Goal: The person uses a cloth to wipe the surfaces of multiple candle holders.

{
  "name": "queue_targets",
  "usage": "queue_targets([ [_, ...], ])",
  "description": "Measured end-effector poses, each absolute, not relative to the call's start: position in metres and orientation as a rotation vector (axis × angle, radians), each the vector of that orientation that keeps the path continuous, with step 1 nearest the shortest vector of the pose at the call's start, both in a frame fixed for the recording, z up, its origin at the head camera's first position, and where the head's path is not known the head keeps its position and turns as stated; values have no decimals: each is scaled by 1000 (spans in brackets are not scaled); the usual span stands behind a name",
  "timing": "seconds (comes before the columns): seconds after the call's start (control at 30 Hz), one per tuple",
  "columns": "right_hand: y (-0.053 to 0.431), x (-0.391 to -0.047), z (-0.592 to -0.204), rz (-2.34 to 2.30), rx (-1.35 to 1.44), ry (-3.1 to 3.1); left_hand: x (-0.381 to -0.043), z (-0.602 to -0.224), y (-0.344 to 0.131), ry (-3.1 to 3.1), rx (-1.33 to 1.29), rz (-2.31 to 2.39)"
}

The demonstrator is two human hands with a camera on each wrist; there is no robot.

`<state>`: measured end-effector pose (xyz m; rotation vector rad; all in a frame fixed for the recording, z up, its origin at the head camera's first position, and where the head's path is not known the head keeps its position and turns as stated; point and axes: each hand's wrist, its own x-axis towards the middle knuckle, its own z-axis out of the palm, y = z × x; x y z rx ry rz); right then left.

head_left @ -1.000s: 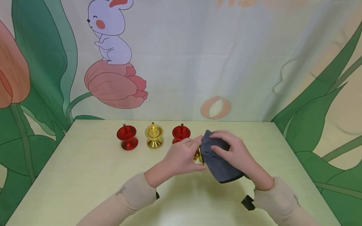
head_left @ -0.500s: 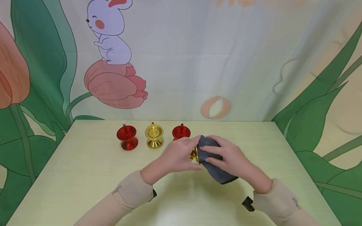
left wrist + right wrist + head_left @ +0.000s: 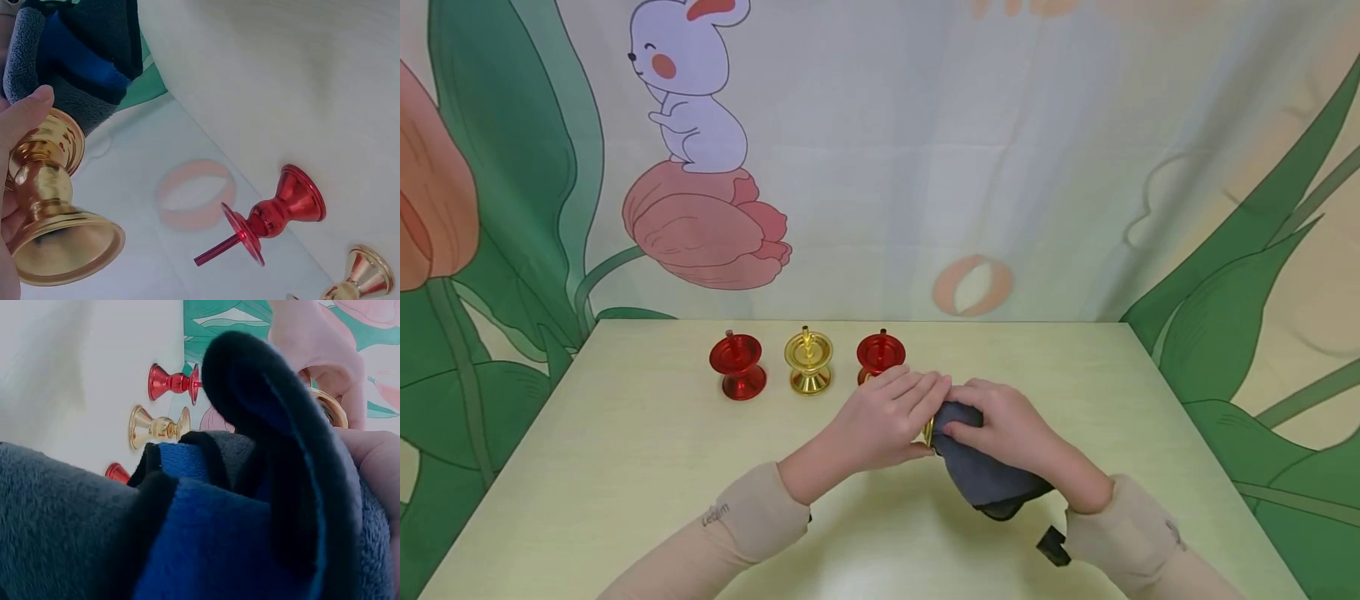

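Note:
My left hand (image 3: pixel 880 418) grips a gold candle holder (image 3: pixel 45 187), tilted on its side above the table. In the left wrist view its hollow foot faces the camera, and the thumb lies by the dish end. A grey cloth (image 3: pixel 988 471) with a blue patch and dark edging covers that end, so the spike is hidden. Bunching the cloth against the dish is my right hand (image 3: pixel 1011 427), fingers bent over the fabric. The cloth's folds fill most of the right wrist view, hiding much of the right hand's grip.
Behind the hands, a red candle holder (image 3: pixel 736 364), a gold one (image 3: pixel 809 375) and another red one (image 3: pixel 881 352) stand upright in a row on the pale table (image 3: pixel 625 467). The left hand partly covers the right-hand red one. A printed curtain (image 3: pixel 865 167) hangs behind.
Both hands have come slightly lower and closer together. The right hand has shifted its hold on the cloth, and the left fingers now cover more of the gold candle holder. The standing holders stay put.

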<state>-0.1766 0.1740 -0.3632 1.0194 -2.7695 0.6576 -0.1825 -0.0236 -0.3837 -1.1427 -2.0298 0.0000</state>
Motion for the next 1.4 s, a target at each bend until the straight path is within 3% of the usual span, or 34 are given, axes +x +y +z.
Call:
queue_targets([
  [0.57,169,-172,-369,587,1059,-2628,-184,-364,-34,-2540,-1280,-322],
  [0.97,169,-180,-373,1039,909,-2712,-183,-387,-29,-2054,-1143,-73],
  [1.4,164,-177,-380,625,1077,-2631,-191,-365,-38,-2741,-1300,-304],
])
